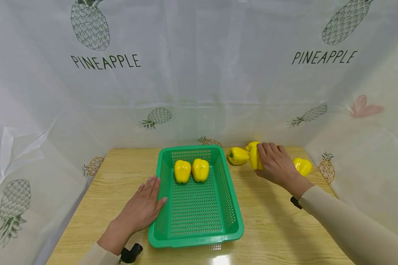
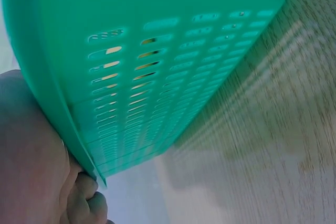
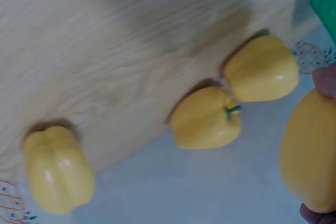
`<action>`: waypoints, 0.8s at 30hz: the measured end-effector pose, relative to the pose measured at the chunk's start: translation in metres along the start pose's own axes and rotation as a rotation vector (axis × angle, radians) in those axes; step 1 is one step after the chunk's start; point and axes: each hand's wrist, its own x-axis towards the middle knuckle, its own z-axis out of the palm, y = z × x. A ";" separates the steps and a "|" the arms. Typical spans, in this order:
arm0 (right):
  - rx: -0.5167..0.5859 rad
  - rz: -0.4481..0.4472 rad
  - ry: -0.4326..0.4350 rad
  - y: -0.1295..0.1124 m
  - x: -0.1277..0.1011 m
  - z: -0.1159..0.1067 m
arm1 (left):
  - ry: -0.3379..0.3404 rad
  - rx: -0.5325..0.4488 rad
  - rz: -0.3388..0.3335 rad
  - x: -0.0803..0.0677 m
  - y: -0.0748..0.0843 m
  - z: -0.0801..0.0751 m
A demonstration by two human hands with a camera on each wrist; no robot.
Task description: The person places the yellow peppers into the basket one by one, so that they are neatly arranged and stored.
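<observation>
The right hand has its grip wrapped around a yellow pepper at the far right of the table, fingers curled over its top and thumb below, so the pepper is carried by the hand and appears lifted off the wood. Held this way its long axis stands close to upright in the head view; which way its stem points is hidden by the fingers. The left hand lies flat and wide, fingers straight, palm on the table and pressed against the left wall of the green basket, apparently steadying it. Two peppers inside the basket sit side by side at its far end, upright. Three loose peppers rest on the table near the held one, by the back curtain.
</observation>
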 end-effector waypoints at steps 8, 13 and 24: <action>0.091 0.021 -0.043 -0.027 0.055 -0.028 | 0.000 0.034 -0.003 0.000 -0.001 0.001; 0.131 0.008 0.018 -0.056 0.088 -0.044 | 0.003 0.038 -0.005 0.000 0.000 0.000; 0.187 -0.047 0.039 -0.138 0.136 -0.059 | 0.005 0.041 -0.003 -0.001 0.000 0.000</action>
